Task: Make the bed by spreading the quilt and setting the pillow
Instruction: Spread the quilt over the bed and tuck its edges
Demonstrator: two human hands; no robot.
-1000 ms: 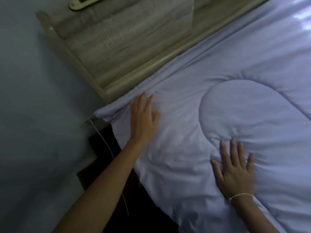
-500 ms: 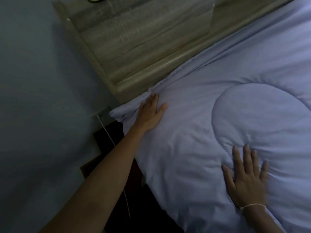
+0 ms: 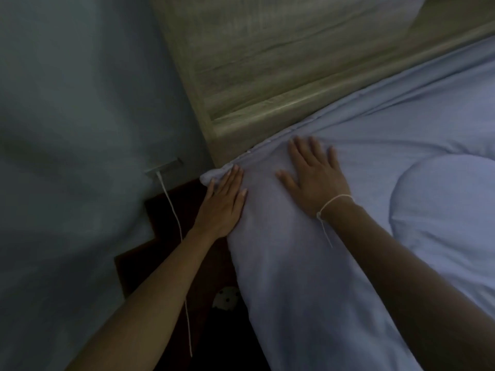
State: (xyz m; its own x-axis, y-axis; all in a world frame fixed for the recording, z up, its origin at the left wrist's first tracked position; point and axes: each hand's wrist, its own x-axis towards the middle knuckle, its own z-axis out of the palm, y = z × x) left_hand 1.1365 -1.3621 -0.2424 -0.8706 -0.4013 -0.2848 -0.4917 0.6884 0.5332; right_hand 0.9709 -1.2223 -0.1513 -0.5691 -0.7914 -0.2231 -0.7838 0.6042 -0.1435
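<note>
A pale lavender quilt [image 3: 375, 162] covers the bed up to the wooden headboard. My left hand [image 3: 223, 204] lies flat with straight fingers against the quilt's side edge, just below its top-left corner. My right hand [image 3: 313, 175] presses flat on top of the quilt close to that corner, fingers spread toward the headboard; a thin white string circles its wrist. A rounded stitched bulge in the quilt [image 3: 442, 210] swells at the right. No pillow shows.
The light wooden headboard [image 3: 281, 65] runs along the top. A grey-green wall [image 3: 80, 129] fills the left, with a socket [image 3: 164, 167] and a white cable [image 3: 176, 226] hanging down. Dark floor [image 3: 171, 263] lies in the gap beside the bed.
My right hand has moved from the rounded bulge up to the quilt's top-left corner. My left hand has slid off the top to the quilt's side edge. The view has shifted toward the corner.
</note>
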